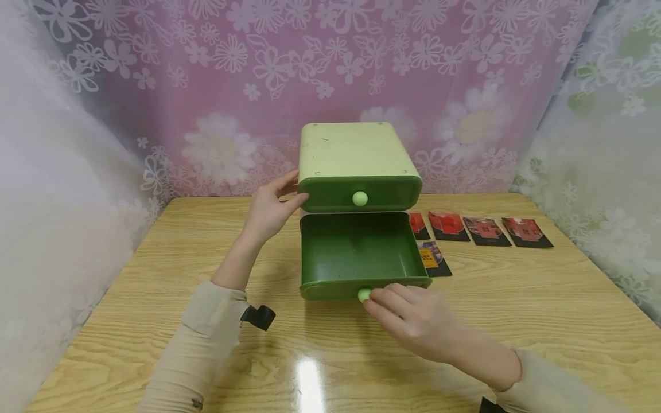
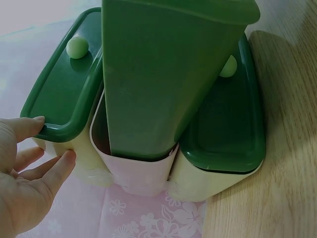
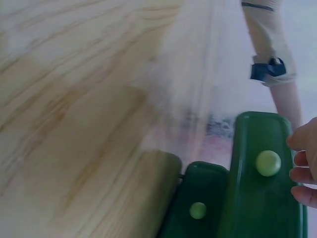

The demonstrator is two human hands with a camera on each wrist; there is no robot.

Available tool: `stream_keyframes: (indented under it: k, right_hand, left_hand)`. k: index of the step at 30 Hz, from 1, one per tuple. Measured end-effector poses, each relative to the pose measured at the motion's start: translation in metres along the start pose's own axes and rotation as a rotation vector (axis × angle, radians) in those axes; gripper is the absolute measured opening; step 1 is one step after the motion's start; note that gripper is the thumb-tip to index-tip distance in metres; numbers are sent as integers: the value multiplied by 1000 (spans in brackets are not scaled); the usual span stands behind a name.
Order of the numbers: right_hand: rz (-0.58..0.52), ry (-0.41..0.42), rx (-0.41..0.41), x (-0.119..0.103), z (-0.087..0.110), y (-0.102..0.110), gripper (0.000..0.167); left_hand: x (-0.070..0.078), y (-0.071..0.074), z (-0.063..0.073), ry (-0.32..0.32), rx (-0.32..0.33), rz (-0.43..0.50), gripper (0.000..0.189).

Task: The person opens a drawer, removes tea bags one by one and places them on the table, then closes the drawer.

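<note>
A small drawer cabinet [image 1: 356, 149] with a pale yellow-green top stands on the table. Its top drawer [image 1: 330, 195] is closed, and the middle drawer [image 1: 361, 246] is pulled far out with nothing inside. In the left wrist view the bottom drawer [image 2: 223, 124] is closed too. My left hand [image 1: 271, 209] braces the cabinet's upper left side, thumb on the front corner and fingers fairly straight along the side. My right hand [image 1: 413, 318] is at the middle drawer's front, fingertips by its upper edge; the right wrist view shows the round knob [image 3: 268, 163] uncovered.
Several flat red-and-black packets [image 1: 485, 231] lie in a row right of the cabinet. A dark packet with a yellow panel [image 1: 431, 258] lies beside the pulled-out drawer. Floral cloth [image 1: 268, 69] hangs behind the wooden table [image 1: 516, 304] and along both sides.
</note>
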State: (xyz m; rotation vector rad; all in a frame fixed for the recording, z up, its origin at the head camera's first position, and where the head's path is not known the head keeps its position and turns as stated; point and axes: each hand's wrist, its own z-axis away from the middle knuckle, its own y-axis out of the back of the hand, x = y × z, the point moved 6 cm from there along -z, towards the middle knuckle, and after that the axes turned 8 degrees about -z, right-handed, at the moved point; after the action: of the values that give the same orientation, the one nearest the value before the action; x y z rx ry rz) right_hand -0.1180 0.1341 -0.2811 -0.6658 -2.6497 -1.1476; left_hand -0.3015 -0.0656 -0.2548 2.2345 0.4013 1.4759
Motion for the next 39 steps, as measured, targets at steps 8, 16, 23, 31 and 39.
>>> stream_keyframes:
  k: [8, 16, 23, 31, 39]
  right_hand:
    - [127, 2, -216, 0, 14, -26, 37]
    - [161, 24, -220, 2, 17, -35, 34]
    - [179, 47, -199, 4, 15, -37, 33]
    - [147, 54, -99, 8, 8, -30, 31]
    - [99, 18, -88, 14, 4, -24, 30]
  left_hand:
    - [1, 0, 1, -11, 5, -22, 53]
    - [-1, 0, -1, -15, 5, -21, 54]
    - [0, 1, -2, -12, 1, -17, 55]
    - [2, 1, -2, -20, -1, -18, 54]
    - [1, 1, 0, -10, -9, -6, 54]
